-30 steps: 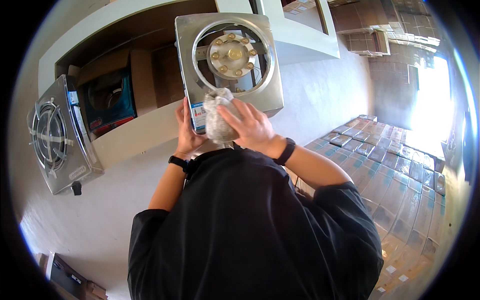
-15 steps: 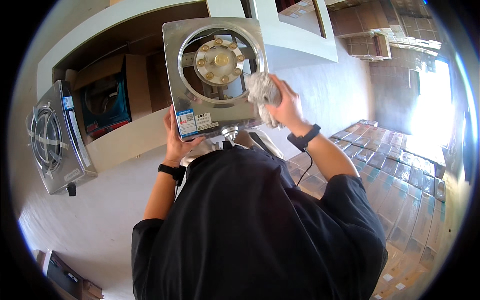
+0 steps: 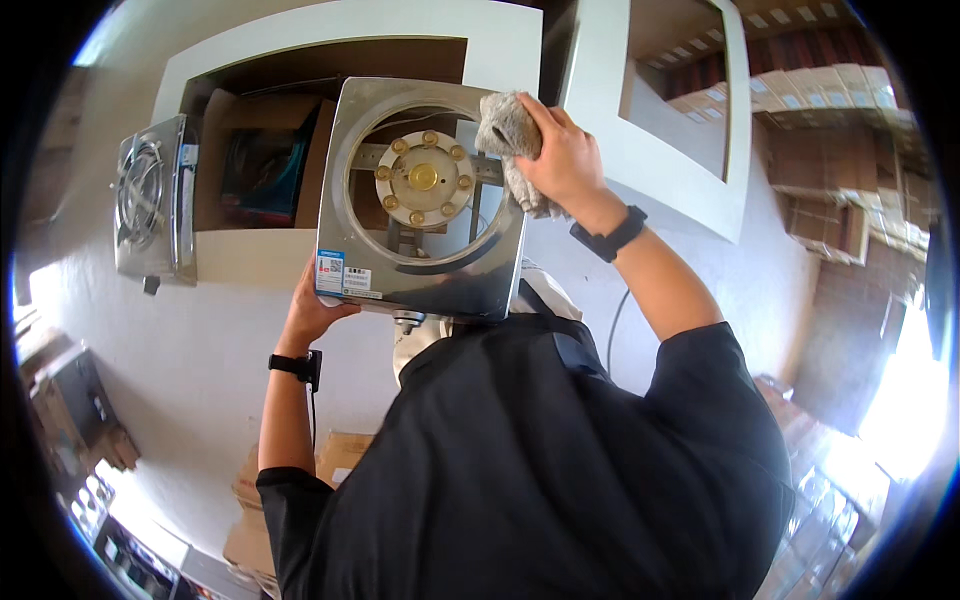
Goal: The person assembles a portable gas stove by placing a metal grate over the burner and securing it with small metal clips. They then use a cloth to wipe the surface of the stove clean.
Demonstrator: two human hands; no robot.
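Note:
A square stainless-steel single-burner stove [image 3: 420,270] with a brass burner head [image 3: 422,178] is held up in front of me, its top facing me. My left hand [image 3: 315,310] grips its lower left corner, beside a small sticker label. My right hand [image 3: 565,150] presses a crumpled grey cloth [image 3: 505,130] against the stove's upper right corner. Both wrists carry a black band. My dark shirt fills the lower part of the view.
A second steel stove [image 3: 150,200] leans on the white ledge at the left. A cardboard box with a teal picture [image 3: 255,165] sits in the wall recess behind. Stacked cartons [image 3: 840,200] stand at the right, more boxes [image 3: 265,490] lie below.
My right hand has carried the cloth from the stove's lower left, across its right side, up to the upper right corner. The stove has shifted a little to the left.

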